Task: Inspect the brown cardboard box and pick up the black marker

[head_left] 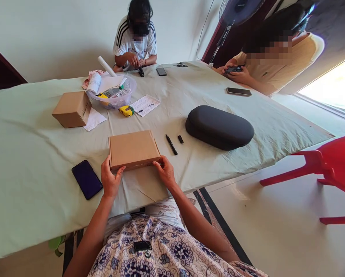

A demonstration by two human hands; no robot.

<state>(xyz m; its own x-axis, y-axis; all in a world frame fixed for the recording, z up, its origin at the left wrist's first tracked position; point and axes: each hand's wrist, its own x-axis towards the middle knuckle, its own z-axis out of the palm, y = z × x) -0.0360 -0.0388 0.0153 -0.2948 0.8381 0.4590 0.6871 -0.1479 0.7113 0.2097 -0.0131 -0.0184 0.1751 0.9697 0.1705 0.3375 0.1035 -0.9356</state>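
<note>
Gripping the flat cardboard box [134, 150] at frame center, the left hand [110, 181] pinches its near-left corner, the right hand [165, 172] curls on its near-right edge; a dark phone [87, 179] lies left, a black pen [171, 144] right.

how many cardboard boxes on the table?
2. The near box sits at the front edge of the table, held between the left hand and right hand. The far box sits further back on the left, beside the clear bowl. None look hidden.
</note>
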